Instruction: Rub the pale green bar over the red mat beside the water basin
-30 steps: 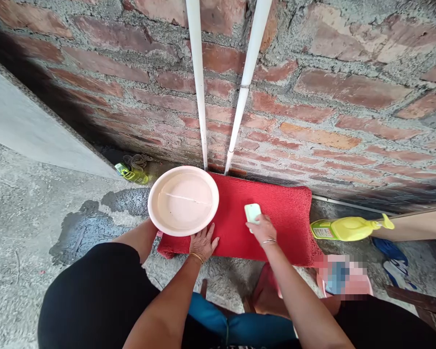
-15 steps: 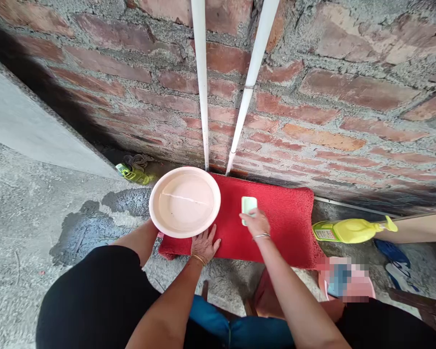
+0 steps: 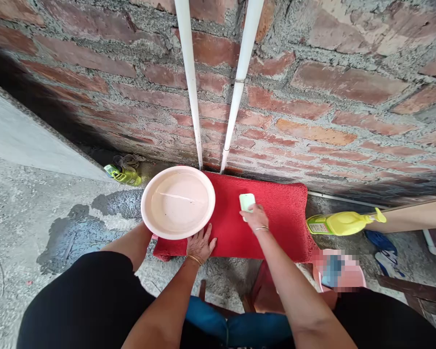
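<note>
My right hand (image 3: 255,216) is closed around a pale green rounded rectangular block (image 3: 246,200), shaped like a scrubbing brush. Its underside is hidden against the red cloth (image 3: 276,213), a thick, carpet-like piece draped over a low support. On the near edge of this cloth my left hand (image 3: 200,244) lies flat, fingers spread, close to the basin's rim. That pale pink basin (image 3: 178,233) rests on the cloth's left end with clear water in it.
A yellow pump bottle (image 3: 343,225) leans at the right, above a pink bucket (image 3: 359,278) with blurred contents. Two white pipes (image 3: 192,87) run down the brick wall (image 3: 305,131). At the left lies a green bottle (image 3: 129,177) near wet concrete.
The camera view has shifted slightly, moving the scene left. The right hand has slid the pale green block a little rightward over the red cloth. My left hand stays in place on the cloth.
</note>
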The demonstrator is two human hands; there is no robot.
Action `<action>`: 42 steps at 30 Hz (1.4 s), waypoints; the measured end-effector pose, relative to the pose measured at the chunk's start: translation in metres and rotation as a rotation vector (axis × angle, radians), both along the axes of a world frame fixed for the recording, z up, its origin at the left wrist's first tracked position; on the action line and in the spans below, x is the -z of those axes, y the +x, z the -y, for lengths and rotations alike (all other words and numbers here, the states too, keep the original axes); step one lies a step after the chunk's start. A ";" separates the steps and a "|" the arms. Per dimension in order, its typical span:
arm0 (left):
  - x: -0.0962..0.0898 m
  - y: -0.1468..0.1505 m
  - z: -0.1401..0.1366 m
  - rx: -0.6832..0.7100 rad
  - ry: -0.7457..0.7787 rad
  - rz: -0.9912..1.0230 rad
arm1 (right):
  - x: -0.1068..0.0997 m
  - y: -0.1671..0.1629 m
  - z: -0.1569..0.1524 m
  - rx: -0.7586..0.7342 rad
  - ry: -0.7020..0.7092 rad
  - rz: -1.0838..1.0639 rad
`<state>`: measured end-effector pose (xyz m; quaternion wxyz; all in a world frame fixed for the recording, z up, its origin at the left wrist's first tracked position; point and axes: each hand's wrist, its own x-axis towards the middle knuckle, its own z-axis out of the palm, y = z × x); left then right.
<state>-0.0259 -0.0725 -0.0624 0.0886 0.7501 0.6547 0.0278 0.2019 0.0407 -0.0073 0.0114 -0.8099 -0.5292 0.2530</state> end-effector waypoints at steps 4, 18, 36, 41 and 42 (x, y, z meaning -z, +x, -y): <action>0.000 0.000 0.000 0.002 0.012 -0.011 | -0.006 0.102 0.019 0.172 -0.013 0.112; 0.001 -0.001 0.001 0.017 0.036 -0.009 | -0.010 -0.075 -0.041 -0.001 0.130 -0.187; 0.002 0.000 -0.002 0.005 0.035 0.012 | -0.012 0.128 -0.009 0.248 -0.021 0.124; 0.002 0.001 -0.002 0.000 0.022 0.016 | -0.021 0.125 -0.005 0.399 0.013 0.162; 0.002 0.001 -0.001 0.001 0.022 0.013 | -0.021 0.108 -0.008 0.373 0.045 0.127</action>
